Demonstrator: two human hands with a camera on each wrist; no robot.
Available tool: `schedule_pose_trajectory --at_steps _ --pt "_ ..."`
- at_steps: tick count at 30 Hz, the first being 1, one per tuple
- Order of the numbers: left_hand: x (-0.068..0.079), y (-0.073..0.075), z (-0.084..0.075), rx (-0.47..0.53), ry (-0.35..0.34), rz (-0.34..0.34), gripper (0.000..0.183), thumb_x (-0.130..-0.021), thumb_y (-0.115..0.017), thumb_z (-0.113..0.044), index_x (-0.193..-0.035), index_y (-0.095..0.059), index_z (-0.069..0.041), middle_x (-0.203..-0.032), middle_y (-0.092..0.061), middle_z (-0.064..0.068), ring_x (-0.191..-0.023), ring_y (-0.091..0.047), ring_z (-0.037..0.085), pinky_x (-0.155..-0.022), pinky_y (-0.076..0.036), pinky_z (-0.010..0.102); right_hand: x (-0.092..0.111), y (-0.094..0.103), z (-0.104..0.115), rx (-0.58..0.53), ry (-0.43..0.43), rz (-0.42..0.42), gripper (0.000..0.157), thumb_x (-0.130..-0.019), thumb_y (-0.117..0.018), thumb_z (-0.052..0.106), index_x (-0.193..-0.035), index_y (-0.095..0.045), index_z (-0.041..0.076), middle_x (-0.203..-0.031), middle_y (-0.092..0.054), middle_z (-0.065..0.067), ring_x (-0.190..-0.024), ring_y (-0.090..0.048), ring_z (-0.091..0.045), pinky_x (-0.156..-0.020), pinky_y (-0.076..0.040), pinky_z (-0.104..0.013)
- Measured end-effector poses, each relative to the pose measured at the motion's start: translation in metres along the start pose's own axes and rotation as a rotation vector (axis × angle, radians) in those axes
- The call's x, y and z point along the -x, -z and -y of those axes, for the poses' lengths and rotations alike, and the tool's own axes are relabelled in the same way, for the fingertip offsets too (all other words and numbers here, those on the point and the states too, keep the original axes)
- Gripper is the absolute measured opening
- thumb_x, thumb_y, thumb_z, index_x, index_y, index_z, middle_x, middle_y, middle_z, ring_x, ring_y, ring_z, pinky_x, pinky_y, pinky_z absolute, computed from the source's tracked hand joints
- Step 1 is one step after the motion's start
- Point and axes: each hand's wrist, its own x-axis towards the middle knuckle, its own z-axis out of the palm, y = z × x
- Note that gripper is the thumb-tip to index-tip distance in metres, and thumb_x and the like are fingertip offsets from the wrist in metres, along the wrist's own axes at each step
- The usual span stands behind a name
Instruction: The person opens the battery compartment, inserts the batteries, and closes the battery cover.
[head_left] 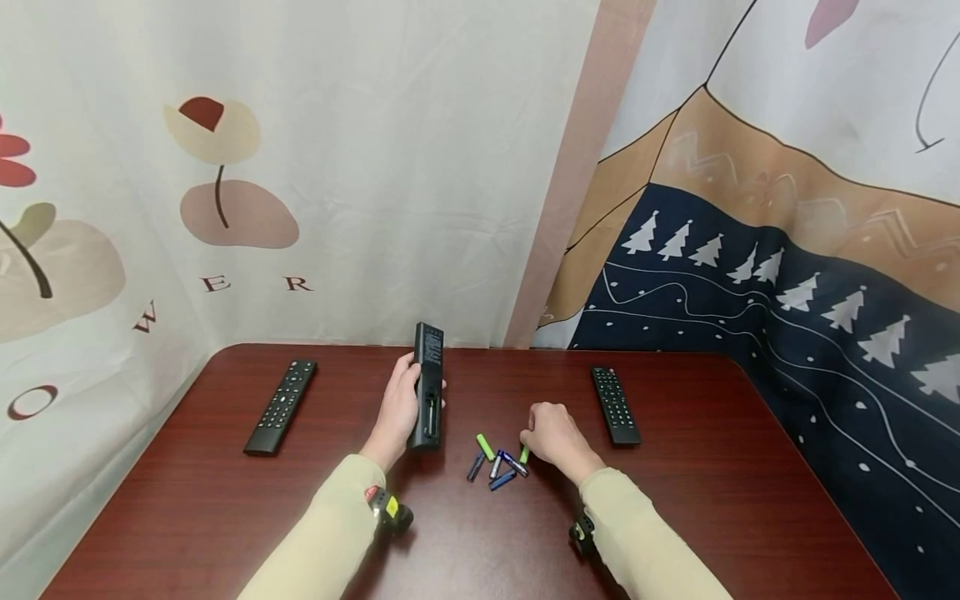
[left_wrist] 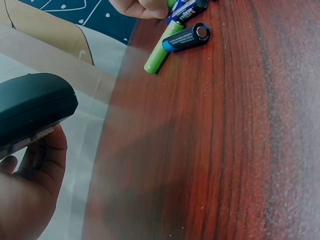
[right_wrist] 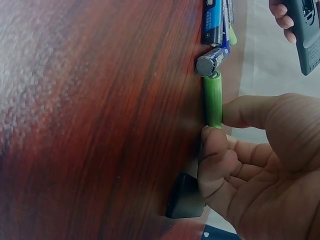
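Note:
My left hand (head_left: 392, 417) grips a black remote control (head_left: 430, 350), raised upright over the table with its labelled back showing. An open battery compartment (head_left: 432, 408) shows in its lower half. With thumb and index finger, my right hand (head_left: 557, 437) pinches a green battery (right_wrist: 213, 102) at the right edge of a small battery pile. Beside it lie several blue-and-dark batteries (head_left: 502, 480) and another green battery (head_left: 485, 447). In the left wrist view, one dark-blue battery (left_wrist: 186, 38) overlaps a green one (left_wrist: 159, 55). The remote's far side hides some left fingers.
One black remote control (head_left: 281, 408) lies buttons up on the left of the reddish-brown table (head_left: 172, 467), a second remote (head_left: 616, 406) on the right. A printed curtain (head_left: 420, 167) hangs directly behind the table's back edge. Wrist cameras (head_left: 392, 510) sit on both sleeves.

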Motion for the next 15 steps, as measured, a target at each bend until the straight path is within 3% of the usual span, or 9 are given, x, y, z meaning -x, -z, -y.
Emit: schedule_pose_trajectory --at_steps 7,15 --pt "-0.0005 0.0005 0.0011 -0.005 0.001 -0.009 0.044 -0.113 -0.025 -0.026 -0.153 -0.039 -0.013 -0.123 -0.058 0.031 -0.084 -0.064 0.025 -0.073 -0.054 0.032 -0.0001 0.0017 -0.001 -0.005 -0.014 0.001 0.022 -0.091 -0.074 0.012 -0.074 -0.06 0.01 -0.07 -0.056 -0.002 -0.064 -0.054 -0.017 -0.059 -0.045 -0.029" --pt "0.0 0.0011 0.0009 -0.002 0.002 -0.002 0.045 -0.113 -0.024 -0.026 -0.154 -0.037 -0.013 -0.124 -0.058 0.03 -0.086 -0.064 0.025 -0.073 -0.054 0.032 0.0009 0.0022 -0.006 -0.045 0.034 -0.017 0.024 -0.089 -0.072 0.008 -0.069 -0.06 0.013 -0.066 -0.056 0.001 -0.062 -0.052 -0.015 -0.057 -0.043 -0.027"
